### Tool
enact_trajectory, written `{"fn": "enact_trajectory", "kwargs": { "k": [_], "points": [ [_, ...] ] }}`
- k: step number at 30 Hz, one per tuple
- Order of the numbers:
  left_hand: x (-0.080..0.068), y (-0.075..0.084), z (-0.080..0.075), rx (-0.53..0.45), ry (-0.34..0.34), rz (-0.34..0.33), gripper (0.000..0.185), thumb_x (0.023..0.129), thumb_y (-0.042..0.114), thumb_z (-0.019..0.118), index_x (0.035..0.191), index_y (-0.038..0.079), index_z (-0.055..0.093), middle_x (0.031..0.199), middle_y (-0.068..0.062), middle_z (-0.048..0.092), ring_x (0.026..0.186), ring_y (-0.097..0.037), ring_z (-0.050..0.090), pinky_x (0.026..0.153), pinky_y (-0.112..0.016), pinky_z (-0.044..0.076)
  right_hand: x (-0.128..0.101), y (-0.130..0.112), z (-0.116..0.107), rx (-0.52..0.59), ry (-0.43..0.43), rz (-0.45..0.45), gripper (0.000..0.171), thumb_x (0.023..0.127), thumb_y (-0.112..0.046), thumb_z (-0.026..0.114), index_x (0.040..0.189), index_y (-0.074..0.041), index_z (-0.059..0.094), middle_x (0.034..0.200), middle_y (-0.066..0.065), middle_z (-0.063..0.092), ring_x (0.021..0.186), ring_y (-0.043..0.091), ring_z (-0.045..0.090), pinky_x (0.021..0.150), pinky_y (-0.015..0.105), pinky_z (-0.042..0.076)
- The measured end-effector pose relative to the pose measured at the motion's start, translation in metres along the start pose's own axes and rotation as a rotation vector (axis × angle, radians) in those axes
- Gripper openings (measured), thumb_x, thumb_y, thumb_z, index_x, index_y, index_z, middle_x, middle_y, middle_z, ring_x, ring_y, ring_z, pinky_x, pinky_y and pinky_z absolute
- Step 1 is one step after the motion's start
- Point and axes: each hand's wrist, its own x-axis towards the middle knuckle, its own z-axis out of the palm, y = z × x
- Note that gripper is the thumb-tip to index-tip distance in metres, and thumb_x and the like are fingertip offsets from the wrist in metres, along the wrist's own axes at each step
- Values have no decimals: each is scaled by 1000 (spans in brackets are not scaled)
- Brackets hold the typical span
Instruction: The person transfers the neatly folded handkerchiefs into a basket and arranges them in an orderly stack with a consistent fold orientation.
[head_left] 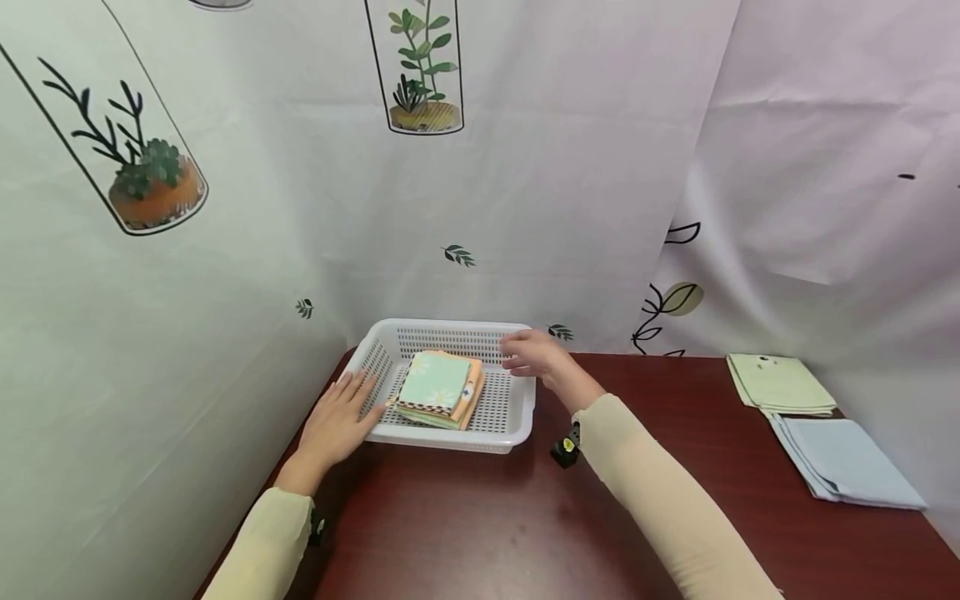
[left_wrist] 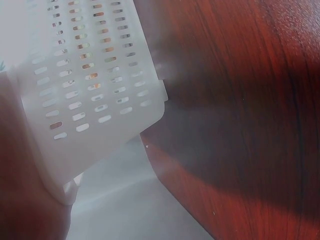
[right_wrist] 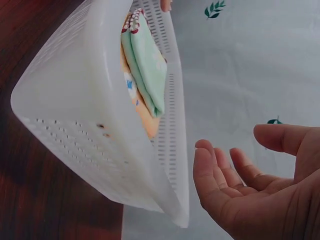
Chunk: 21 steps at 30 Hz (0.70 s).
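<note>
A white plastic basket (head_left: 522,408) with slotted walls stands at the far left of the table. Inside it lies a small stack of folded cloths, a mint-green one (head_left: 435,379) with a checkered edge on top and an orange one (head_left: 474,390) beneath. My left hand (head_left: 337,421) rests on the basket's left front rim with its fingers spread. Over the right rim hovers my right hand (head_left: 536,354); in the right wrist view its fingers (right_wrist: 205,172) are loosely bent beside the basket, holding nothing.
At the table's right side lie a folded yellow-green cloth (head_left: 780,383) and a folded light-blue cloth (head_left: 847,461). A pale curtain (head_left: 525,208) printed with plants hangs behind and along the left of the dark red table (head_left: 465,517).
</note>
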Motion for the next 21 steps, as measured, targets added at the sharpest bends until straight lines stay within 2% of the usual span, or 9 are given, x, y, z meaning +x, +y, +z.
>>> {"fn": "enact_trajectory", "kwargs": {
  "k": [10,21],
  "points": [
    [-1,2,-1,-10,0,-1,67,103,45,50,154,2,41,161,-21,34,151,-43,23,122,-58,19,-14,3,-14,-94,23,-41,43,101,-18,61,140,-1,55,135,20,61,119,34,65,98,42,55],
    [-1,2,-1,-1,2,0,68,103,47,49,154,2,41,161,-21,35,151,-43,24,121,-59,19,-32,10,-31,-94,-7,-86,47,101,-14,60,143,3,50,142,24,55,124,38,61,103,46,52]
  ]
}}
